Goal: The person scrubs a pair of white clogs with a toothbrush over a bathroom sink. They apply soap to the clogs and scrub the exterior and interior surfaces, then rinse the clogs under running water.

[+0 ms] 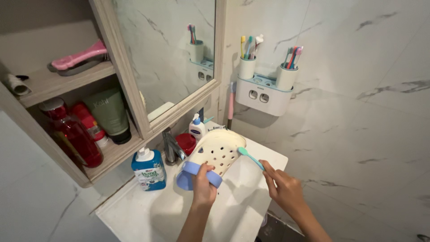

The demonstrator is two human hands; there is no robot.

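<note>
Head view, clog [214,151] above left grip [204,187] — toothbrush [250,157] touching

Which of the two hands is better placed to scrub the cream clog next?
Probably the right hand: it holds the teal toothbrush with its head already against the cream clog. The left hand is busy gripping the clog's blue strap over the sink.

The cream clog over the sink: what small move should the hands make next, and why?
Probably a short stroke of the teal toothbrush across the clog. The right hand holds the brush with its head already at the clog's side edge, the left hand grips the blue heel strap, and the clog hangs above the white sink.
</note>
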